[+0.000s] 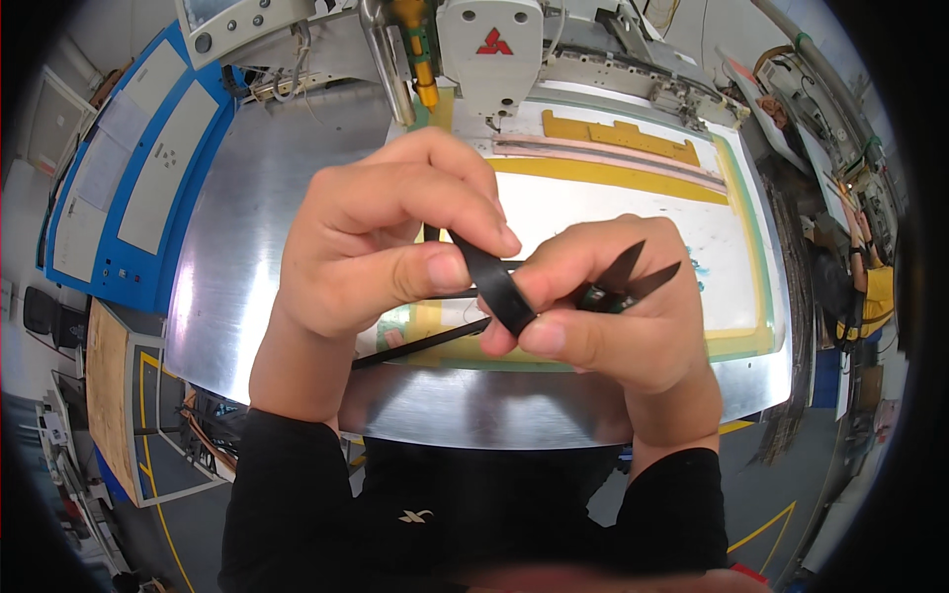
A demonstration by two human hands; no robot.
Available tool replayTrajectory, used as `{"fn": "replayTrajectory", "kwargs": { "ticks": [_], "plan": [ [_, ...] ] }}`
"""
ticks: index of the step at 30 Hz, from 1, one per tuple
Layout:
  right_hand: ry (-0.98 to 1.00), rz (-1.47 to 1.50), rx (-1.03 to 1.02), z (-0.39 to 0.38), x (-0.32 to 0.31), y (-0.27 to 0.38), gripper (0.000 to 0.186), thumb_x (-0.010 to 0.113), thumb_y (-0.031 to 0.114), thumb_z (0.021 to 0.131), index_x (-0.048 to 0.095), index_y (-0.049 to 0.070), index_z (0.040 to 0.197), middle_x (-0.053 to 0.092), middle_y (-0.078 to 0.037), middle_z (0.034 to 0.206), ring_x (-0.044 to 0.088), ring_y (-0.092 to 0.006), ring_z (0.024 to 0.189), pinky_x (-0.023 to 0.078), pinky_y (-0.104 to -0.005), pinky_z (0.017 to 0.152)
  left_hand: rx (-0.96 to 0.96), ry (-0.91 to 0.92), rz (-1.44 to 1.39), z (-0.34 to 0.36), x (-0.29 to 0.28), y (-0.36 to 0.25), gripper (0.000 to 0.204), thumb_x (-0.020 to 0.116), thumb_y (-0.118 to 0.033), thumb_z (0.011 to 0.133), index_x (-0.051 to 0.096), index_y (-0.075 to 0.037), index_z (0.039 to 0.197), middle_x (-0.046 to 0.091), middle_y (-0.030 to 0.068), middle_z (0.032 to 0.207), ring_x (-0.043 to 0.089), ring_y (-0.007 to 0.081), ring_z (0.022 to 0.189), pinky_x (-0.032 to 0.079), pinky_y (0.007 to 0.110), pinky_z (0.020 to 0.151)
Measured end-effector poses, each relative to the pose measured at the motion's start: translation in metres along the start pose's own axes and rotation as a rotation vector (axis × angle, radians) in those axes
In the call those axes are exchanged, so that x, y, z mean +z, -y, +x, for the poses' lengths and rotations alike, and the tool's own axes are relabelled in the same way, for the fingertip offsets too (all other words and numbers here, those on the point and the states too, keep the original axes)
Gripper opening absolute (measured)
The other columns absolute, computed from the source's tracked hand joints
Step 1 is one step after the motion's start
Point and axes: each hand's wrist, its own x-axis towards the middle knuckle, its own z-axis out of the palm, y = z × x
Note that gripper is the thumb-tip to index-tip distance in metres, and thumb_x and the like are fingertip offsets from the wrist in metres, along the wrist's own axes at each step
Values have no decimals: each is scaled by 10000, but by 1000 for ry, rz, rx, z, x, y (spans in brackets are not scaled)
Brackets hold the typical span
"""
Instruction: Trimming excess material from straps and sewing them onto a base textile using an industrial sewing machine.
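Black sleeves [282, 494], black top [484, 514], pale emblem [416, 516]

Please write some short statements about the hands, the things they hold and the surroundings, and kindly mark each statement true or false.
1. The left hand and the right hand both have fingers on the black strap. True.
2. The person wears gloves. False: both hands are bare.
3. The snips are in the right hand. True.
4. The snips are shut. False: their blades spread apart.
5. The blue-framed panel stands left of the metal table. True.
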Motion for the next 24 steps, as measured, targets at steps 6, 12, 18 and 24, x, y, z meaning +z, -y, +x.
{"fn": "replayTrajectory", "kwargs": {
  "ticks": [6,12,18,24],
  "plan": [
    [173,-65,-106,0,-7,-3,144,730,-12,861,711,-62,995,742,-118,907,695,-146,852,556,-267,793,4,3,-69,1,3,2,244,759,-158,853,752,29,1009,653,137,995,613,212,943,456,316,850],
    [159,-57,-107,0,-7,-2,142,744,1,856,710,-52,984,735,-100,902,687,-132,855,548,-259,786,16,13,-96,2,4,7,244,761,-158,853,751,27,1010,653,132,994,612,210,937,455,312,846],
    [146,-70,-66,-1,-3,1,137,754,16,852,712,-33,972,726,-71,873,647,-86,797,504,-225,718,-2,4,-137,1,5,6,248,757,-167,858,749,28,1012,647,126,980,607,205,926,456,302,828],
    [39,-124,3,0,-1,2,159,812,57,718,722,-11,829,750,-117,800,611,-86,632,456,-213,601,-133,-51,-45,0,10,-5,296,772,-375,865,728,-86,906,616,85,942,553,227,924,404,427,961]
  ]
}}
